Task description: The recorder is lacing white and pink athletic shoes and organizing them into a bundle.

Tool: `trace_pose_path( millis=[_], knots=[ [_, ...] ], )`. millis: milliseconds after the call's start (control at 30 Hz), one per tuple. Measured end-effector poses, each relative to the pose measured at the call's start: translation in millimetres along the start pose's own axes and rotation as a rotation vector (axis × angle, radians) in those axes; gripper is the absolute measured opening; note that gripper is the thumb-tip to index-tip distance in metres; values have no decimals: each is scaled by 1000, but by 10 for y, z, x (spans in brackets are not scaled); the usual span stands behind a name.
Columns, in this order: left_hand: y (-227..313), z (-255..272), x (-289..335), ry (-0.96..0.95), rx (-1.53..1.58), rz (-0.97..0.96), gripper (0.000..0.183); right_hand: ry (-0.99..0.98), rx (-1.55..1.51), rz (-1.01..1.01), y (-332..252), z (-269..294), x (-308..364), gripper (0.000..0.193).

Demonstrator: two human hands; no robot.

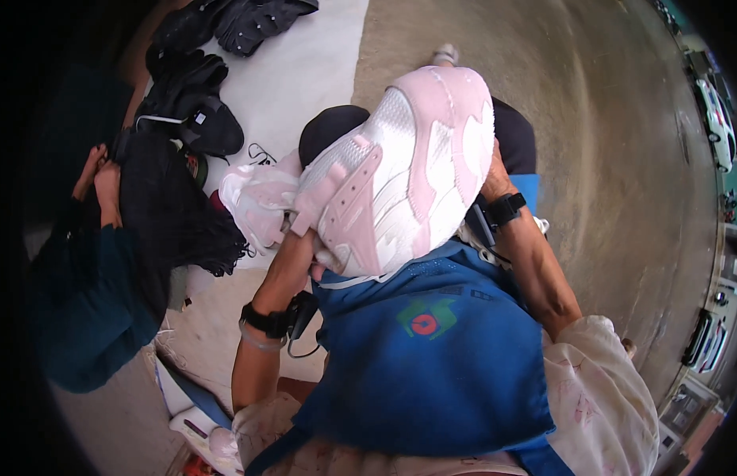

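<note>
A pink-and-white sneaker upper (pixel 420 174) is raised above my lap, side panel toward me, with no sole visible. My left hand (pixel 315 258) is closed on it at the collar end, most of the fingers hidden behind the material. At the opposite edge my right hand (pixel 495 176) grips the upper, its fingertips out of sight behind it. Another pink-and-white upper (pixel 257 202) lies just left of the held one, partly covered. A blue apron (pixel 432 357) spreads over my lap beneath the upper.
Black shoe uppers (pixel 214 127) are heaped on a white sheet (pixel 305 63) at the upper left. A co-worker's hands (pixel 103 178) hold black material (pixel 158 206) close by on the left. Concrete floor (pixel 614 159) extends to the right, with parked vehicles (pixel 716 119) beyond.
</note>
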State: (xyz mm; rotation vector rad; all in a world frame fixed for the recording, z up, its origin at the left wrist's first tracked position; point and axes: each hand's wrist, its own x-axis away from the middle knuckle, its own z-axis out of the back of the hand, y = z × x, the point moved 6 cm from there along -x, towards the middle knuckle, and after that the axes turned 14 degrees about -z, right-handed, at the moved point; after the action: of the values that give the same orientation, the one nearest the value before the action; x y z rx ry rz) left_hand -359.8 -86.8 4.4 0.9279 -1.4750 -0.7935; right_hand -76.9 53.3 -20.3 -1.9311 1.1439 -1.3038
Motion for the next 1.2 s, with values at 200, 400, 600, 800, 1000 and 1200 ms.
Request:
trace_pose_path(
  millis=[200,400,600,800,1000,1200],
  knots=[
    [669,-142,254,-16,-374,-211,38,49,-248,-156,56,336,-74,46],
    [810,-299,291,-157,-649,-337,66,148,43,-12,-175,279,-83,47],
    [983,-672,282,-293,-930,-494,63,208,0,-82,-63,350,-188,50],
    [858,-734,317,-123,-857,-728,38,251,53,5,130,539,-395,62],
    [621,-200,376,234,-260,-477,38,304,430,212,-205,122,-284,81],
    [813,-36,137,266,-22,-368,41,229,390,169,-62,216,-442,83]
  ],
)
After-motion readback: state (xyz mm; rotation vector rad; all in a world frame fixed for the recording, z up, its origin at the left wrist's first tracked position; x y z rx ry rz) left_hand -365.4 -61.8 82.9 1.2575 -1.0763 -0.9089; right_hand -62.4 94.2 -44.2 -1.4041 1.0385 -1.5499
